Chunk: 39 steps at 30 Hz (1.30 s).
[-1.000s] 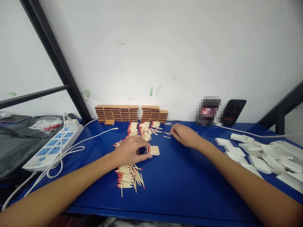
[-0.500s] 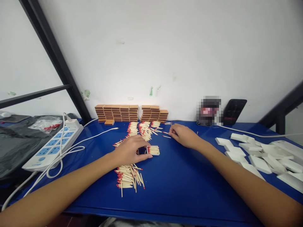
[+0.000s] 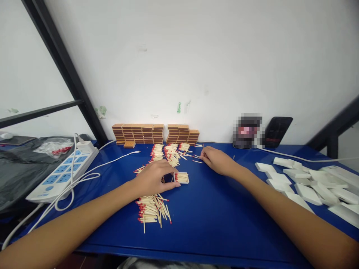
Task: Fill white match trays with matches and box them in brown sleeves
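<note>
- We see the white tray [image 3: 185, 182] lying on the blue table [image 3: 224, 209], just right of the left hand [image 3: 155, 177], with red-headed matches [image 3: 183, 177] inside; the hand hides its left end.
- Our left thumb and fingers grasp that end from the near and far sides, palm down, knuckles arched.
- The same hand covers the middle of a heap of matches [image 3: 148, 210], so we see only its ends.
- Our right hand [image 3: 215, 160] bends toward a few loose matches [image 3: 197, 161], fingertips bunched low; whether they pinch one, we cannot tell.
- Both forearms slant in from the lower corners, where the frame cuts them off.
- Behind, we see stacked matchboxes [image 3: 140, 134] along the wall.
- Pixelation masks an object [image 3: 246, 130] beside the dark phone [image 3: 278, 132].
- To our right, white pieces [image 3: 308, 194] overlap, some cropped by the edge.
</note>
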{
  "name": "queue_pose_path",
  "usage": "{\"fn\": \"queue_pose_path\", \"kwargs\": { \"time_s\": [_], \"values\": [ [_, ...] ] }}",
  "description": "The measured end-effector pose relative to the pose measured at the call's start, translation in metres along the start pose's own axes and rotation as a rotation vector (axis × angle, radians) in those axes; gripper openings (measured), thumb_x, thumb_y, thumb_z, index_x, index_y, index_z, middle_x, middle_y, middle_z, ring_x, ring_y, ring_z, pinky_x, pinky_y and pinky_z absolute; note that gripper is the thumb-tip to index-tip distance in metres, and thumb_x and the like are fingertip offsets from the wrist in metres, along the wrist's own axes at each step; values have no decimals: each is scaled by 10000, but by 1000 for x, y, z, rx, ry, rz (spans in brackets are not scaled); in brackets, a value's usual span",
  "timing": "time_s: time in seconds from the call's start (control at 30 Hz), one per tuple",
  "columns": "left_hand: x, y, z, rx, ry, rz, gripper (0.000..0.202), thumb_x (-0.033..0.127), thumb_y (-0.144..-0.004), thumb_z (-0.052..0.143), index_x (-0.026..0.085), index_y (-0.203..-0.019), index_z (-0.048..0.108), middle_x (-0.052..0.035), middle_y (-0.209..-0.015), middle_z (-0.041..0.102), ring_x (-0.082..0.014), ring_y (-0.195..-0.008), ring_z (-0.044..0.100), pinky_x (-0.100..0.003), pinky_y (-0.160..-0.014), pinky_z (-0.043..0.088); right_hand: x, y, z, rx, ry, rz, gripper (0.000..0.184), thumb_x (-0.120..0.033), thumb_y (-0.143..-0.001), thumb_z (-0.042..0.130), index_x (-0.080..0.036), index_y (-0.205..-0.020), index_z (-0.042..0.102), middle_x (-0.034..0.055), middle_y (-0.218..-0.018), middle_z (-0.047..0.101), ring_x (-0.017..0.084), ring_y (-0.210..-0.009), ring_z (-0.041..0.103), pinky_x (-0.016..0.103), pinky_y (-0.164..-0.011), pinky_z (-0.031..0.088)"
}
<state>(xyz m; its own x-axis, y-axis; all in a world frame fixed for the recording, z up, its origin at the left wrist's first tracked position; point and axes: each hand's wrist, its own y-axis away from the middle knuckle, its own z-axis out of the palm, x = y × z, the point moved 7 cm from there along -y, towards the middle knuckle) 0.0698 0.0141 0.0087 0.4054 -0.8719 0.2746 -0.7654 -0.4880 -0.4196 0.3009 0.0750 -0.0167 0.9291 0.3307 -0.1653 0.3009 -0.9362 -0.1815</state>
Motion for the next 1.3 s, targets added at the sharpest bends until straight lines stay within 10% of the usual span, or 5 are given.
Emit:
{"fn": "queue_pose_path", "kwargs": {
  "time_s": [1.3],
  "values": [
    [2,-1,-1,7,-2,7,361,470,-912,713,189,-1138,726,-80,-941,742,-228,-917,674,-364,-850,544,1,-2,6,-38,12,-2,175,-279,-1027,463,-184,-1000,608,103,-1069,673,214,-872,645,301,-740,437]
  ]
}}
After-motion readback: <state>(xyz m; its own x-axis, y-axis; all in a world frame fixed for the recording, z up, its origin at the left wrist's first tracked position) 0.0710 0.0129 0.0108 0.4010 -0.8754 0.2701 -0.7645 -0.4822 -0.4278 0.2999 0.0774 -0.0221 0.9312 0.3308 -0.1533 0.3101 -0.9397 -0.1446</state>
